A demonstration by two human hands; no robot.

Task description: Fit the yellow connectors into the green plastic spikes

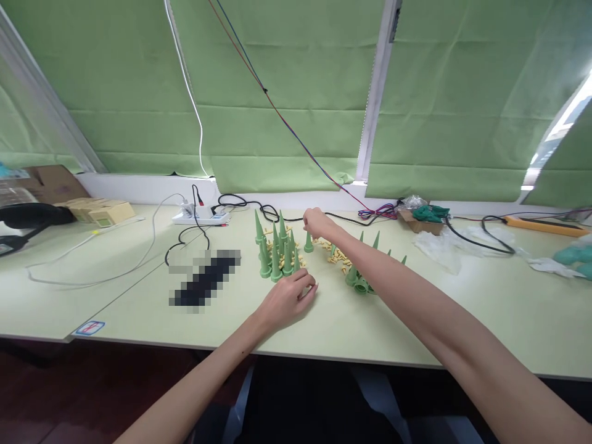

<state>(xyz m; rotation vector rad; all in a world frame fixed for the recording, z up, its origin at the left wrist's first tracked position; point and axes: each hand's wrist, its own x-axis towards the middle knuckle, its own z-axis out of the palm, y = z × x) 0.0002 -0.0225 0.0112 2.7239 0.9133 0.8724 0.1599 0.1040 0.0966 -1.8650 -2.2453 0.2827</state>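
Toward the back of the table, my right hand point(317, 223) is closed in a pinch over the upper end of a green cone point(308, 245), whose tip the fingers hide. My left hand point(290, 298) rests on the tabletop in front of a group of upright green cones point(275, 259). Its fingers are loosely bent, with a gap to the thumb, and I see nothing held in them. Small yellow pieces point(340, 256) lie scattered to the right and among the grouped cones. More green cones point(361, 285), some tipped over, sit partly behind my right forearm.
A black object point(206, 280), partly pixelated, lies left of the cones. Behind it are a white power strip point(200, 217) and loose black cables point(259, 206). At the right are a small cardboard box point(420, 223), clear plastic bags point(439, 250) and a yellow-orange bar point(546, 226).
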